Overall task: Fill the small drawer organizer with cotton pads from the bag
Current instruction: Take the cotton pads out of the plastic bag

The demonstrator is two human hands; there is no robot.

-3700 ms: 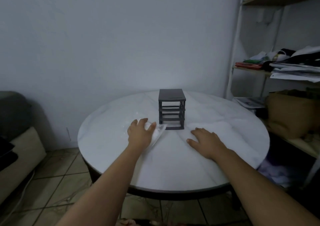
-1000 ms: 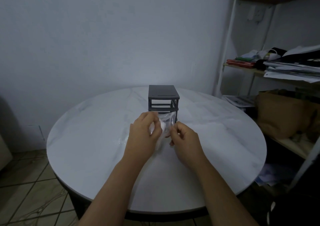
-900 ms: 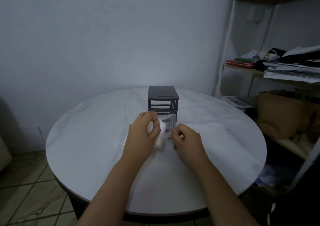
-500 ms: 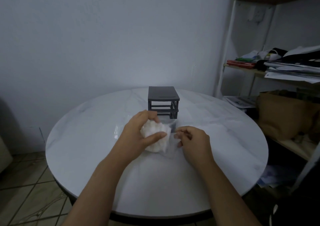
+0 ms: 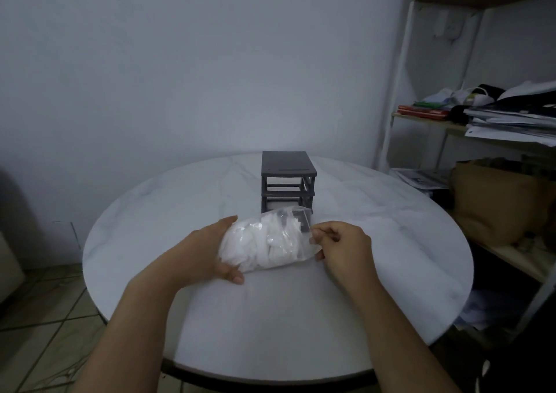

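**A:** From the head view, where is the bag?

**B:** Over the middle of the round white table, held between both hands. It is clear plastic, lying roughly on its side, and it is packed with white cotton pads.

**A:** How does the left hand sit?

**B:** It cups the bag's left end. The fingers wrap behind it and the thumb curls along the near underside.

**A:** And the right hand?

**B:** Its fingers are curled in tight and pinch the plastic at the bag's right end.

**A:** Does the bag touch the table?

**B:** I cannot tell. Its lower edge is right at the surface.

**A:** Where is the drawer organizer?

**B:** It stands upright on the table just behind the bag, toward the wall. It is dark grey with three tiers. The bag covers its base, and a dark panel shows through the plastic there. Whether that panel is a drawer pulled forward, I cannot say.

**A:** Anything else?

**B:** On the right, a white-framed shelf unit holds stacked papers.
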